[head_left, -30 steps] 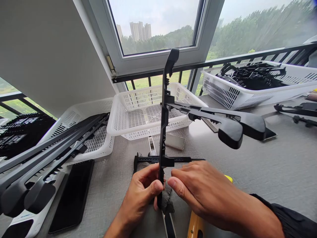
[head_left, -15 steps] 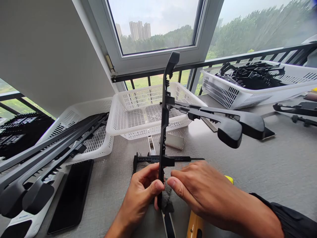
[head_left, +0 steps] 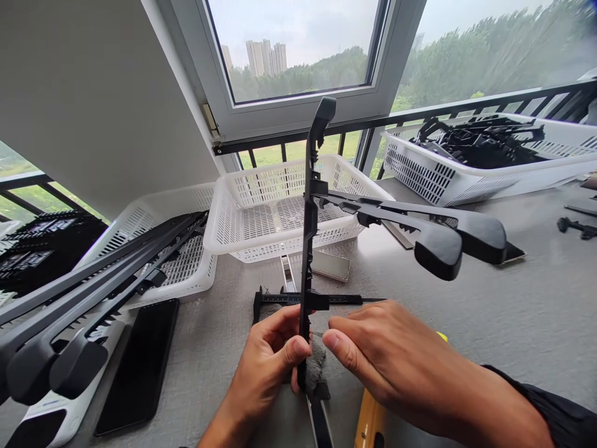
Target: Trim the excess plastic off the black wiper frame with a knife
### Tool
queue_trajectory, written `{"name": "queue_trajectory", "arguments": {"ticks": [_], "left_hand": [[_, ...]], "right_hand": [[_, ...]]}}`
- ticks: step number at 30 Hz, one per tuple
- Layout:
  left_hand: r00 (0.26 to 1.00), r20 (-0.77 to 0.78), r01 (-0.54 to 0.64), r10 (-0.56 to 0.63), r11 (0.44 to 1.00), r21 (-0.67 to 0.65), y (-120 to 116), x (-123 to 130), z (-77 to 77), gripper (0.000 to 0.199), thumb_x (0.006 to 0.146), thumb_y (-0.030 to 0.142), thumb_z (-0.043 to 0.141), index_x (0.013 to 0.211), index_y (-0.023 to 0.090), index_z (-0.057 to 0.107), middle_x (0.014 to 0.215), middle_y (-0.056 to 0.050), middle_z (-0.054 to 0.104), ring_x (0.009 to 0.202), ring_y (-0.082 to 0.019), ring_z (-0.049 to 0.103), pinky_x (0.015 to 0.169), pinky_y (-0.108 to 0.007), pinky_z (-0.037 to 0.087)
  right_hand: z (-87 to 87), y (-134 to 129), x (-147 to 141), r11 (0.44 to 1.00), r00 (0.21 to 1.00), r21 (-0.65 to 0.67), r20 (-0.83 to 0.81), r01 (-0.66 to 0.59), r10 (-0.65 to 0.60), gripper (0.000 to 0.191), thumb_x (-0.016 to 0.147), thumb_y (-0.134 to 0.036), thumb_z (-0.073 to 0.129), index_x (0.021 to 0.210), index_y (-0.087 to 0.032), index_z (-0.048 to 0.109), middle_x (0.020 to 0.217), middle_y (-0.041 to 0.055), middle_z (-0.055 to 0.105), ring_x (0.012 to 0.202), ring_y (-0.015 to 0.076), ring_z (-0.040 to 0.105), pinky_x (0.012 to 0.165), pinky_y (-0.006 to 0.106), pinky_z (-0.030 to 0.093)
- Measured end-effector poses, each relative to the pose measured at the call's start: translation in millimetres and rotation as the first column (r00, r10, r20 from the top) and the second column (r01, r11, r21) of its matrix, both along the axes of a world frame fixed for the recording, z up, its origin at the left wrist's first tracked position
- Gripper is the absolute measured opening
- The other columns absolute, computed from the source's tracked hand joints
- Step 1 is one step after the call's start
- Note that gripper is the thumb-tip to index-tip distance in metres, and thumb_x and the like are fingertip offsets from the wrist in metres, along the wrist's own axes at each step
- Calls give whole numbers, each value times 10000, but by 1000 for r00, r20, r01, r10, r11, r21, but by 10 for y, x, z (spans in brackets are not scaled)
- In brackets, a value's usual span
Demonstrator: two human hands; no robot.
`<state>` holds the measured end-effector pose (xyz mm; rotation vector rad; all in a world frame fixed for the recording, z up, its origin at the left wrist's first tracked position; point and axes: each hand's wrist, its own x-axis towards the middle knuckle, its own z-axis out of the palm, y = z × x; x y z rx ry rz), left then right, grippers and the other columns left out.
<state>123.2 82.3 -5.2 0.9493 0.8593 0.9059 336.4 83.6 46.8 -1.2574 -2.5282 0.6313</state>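
Observation:
My left hand (head_left: 268,354) pinches the lower part of a long black plastic trim strip (head_left: 309,236), held upright with its clips facing right. Just right of it, my right hand (head_left: 392,354) is closed, thumb against the curled fingers. A thin tip seems to poke from its grip toward the strip; the rest is hidden. Grey fluffy material (head_left: 316,361) lies behind the strip's lower end. A black caliper (head_left: 280,299) rests on the table behind my hands. Below my right hand is a yellow-handled object (head_left: 370,420), partly covered.
Three white baskets stand toward the window: left (head_left: 205,274), middle (head_left: 280,241) and right (head_left: 415,167), the last full of black parts. Grey-black trim pieces (head_left: 433,242) jut out from the middle one, others (head_left: 84,274) from the left. A black phone (head_left: 140,367) lies at left.
My right hand has drawn slightly right, widening the gap to the strip and showing more grey fluff. My left hand keeps its hold. The whole view has shifted a little.

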Motion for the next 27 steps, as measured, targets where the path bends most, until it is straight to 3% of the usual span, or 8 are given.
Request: {"name": "queue_trajectory", "arguments": {"ticks": [22, 27], "left_hand": [[998, -63, 1, 2, 999, 39, -23, -22, 13, 600, 808, 634, 874, 1207, 188, 834, 737, 23, 582, 525, -66, 471, 443, -161, 414], [999, -35, 21, -20, 999, 30, -11, -11, 5, 629, 788, 655, 878, 1206, 188, 834, 742, 19, 588, 509, -67, 456, 423, -169, 420]], "right_hand": [[-110, -18, -33, 993, 994, 113, 111, -20, 7, 502, 1180, -368, 331, 772, -227, 584, 623, -13, 663, 517, 169, 588, 576, 362, 151], [-25, -23, -21, 999, 998, 44, 55, 3, -5, 511, 1183, -364, 312, 786, -224, 600, 677, -6, 704, 574, 171, 625, 597, 361, 177]]}}
